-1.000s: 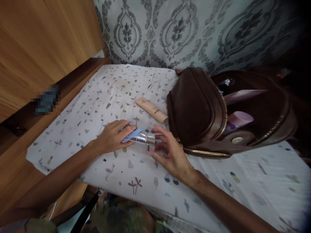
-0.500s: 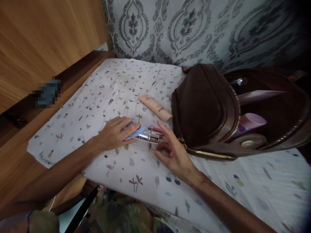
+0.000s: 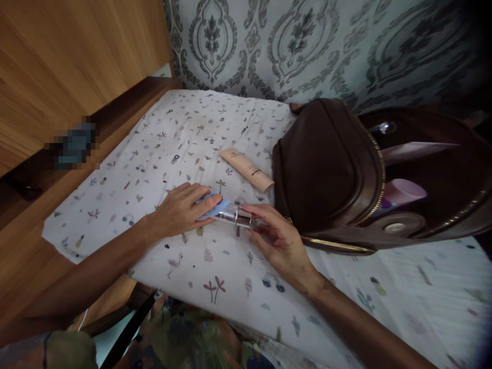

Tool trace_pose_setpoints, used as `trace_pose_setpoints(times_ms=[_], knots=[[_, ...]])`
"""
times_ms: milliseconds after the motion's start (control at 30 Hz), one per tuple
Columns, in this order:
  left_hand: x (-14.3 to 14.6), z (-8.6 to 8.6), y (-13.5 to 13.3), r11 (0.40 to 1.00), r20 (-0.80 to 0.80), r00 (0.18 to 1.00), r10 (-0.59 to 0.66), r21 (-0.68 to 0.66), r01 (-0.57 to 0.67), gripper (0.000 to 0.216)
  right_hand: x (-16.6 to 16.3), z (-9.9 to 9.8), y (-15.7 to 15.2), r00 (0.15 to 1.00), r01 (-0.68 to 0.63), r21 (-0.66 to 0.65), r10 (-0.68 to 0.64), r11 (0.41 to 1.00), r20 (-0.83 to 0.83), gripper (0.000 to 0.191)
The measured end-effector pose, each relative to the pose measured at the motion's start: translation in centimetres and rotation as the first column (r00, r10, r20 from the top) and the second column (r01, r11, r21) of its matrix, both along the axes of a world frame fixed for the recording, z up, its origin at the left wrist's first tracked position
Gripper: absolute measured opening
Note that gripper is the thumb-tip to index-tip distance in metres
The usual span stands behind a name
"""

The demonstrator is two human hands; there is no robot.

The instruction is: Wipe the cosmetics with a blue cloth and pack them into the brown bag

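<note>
My left hand (image 3: 180, 210) presses a blue cloth (image 3: 215, 207) onto one end of a small silver bottle (image 3: 235, 216) lying on the patterned white sheet (image 3: 161, 148). My right hand (image 3: 277, 241) holds the bottle's other end between thumb and fingertips. A beige tube (image 3: 246, 169) lies on the sheet just beyond the bottle. To the right sits an open brown leather bag (image 3: 326, 164) with a gold zip; a pink tube (image 3: 402, 192) and other items show inside it.
A wooden panel (image 3: 77, 56) and a dark wooden ledge (image 3: 126, 107) run along the left of the sheet. Patterned grey wallpaper (image 3: 292, 46) rises behind. A blurred-out patch (image 3: 73, 146) sits on the ledge. Floral fabric (image 3: 192, 338) lies at the near edge.
My right hand's fingers have closed in onto the bottle's end. The left hand stays on the cloth and bottle. The view has shifted slightly.
</note>
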State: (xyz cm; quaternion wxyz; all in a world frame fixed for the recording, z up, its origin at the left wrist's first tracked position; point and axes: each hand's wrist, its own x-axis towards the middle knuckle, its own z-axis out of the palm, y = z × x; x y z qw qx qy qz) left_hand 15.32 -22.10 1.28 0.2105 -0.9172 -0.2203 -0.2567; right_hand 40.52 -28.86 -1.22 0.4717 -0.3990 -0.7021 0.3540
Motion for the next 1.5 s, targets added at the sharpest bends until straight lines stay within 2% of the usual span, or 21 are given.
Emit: trace_pose_setpoints(times_ms=[67, 133, 233, 367, 467, 567, 633, 733, 900, 1033, 1133, 1267, 1500], knots=[[0.1, 0.0, -0.1, 1.000, 0.007, 1.000, 0.003, -0.002, -0.003, 0.025, 0.0, 0.2, -0.1, 0.999, 0.041, -0.033, -0.040, 0.999, 0.015, 0.032], [0.2, 0.0, -0.3, 1.000, 0.012, 1.000, 0.000, -0.001, 0.000, 0.025, 0.1, 0.7, -0.3, 0.997, 0.059, -0.123, -0.052, 0.991, 0.062, 0.025], [0.4, 0.1, -0.5, 1.000, 0.016, 1.000, -0.013, 0.000, 0.013, 0.024, 0.2, 1.3, -0.5, 0.991, 0.033, -0.232, -0.002, 0.972, 0.133, 0.039], [0.3, 0.2, -0.4, 1.000, 0.013, 1.000, -0.023, 0.006, 0.023, 0.026, 0.1, 1.0, -0.6, 0.995, 0.064, -0.183, -0.049, 0.981, 0.089, 0.041], [0.2, 0.2, -0.4, 1.000, 0.002, 1.000, -0.027, -0.007, 0.027, 0.025, -0.1, 0.4, -0.5, 0.997, 0.076, -0.136, -0.075, 0.988, 0.015, 0.052], [0.3, 0.4, -0.6, 0.999, -0.005, 0.999, -0.048, -0.002, 0.048, 0.025, -0.2, 0.5, -0.7, 0.998, 0.064, -0.159, -0.059, 0.985, 0.035, 0.033], [0.4, 0.7, -0.9, 0.997, -0.022, 0.998, -0.059, 0.041, 0.060, 0.024, -0.2, 1.1, -0.8, 1.000, 0.013, -0.286, -0.014, 0.958, 0.000, 0.034], [0.4, 0.8, -1.2, 0.990, -0.051, 0.996, -0.076, 0.114, 0.081, 0.022, -0.3, 1.9, -0.8, 0.990, -0.092, -0.471, 0.029, 0.877, -0.139, 0.046], [0.3, 0.5, -1.2, 0.979, -0.042, 0.995, -0.092, 0.178, 0.098, 0.025, -0.5, 2.0, -0.7, 0.960, -0.158, -0.562, -0.007, 0.812, -0.280, 0.056], [0.2, 0.8, -1.2, 0.974, -0.054, 0.993, -0.108, 0.194, 0.116, 0.023, -0.6, 1.9, -0.9, 0.952, -0.174, -0.544, -0.002, 0.821, -0.307, 0.054], [0.0, 1.8, -1.2, 0.977, -0.114, 0.985, -0.126, 0.157, 0.143, 0.028, -0.4, 2.5, -1.2, 0.978, -0.134, -0.459, 0.041, 0.878, -0.207, 0.035], [0.0, 4.2, -1.0, 0.975, -0.144, 0.976, -0.161, 0.131, 0.180, 0.036, 0.5, 4.2, -1.5, 0.998, -0.056, -0.289, 0.050, 0.956, -0.029, 0.016], [2.4, 9.2, -1.0, 0.963, -0.194, 0.959, -0.206, 0.132, 0.234, 0.043, 2.6, 7.6, -2.8, 0.994, -0.078, -0.154, 0.065, 0.985, -0.084, 0.020]])
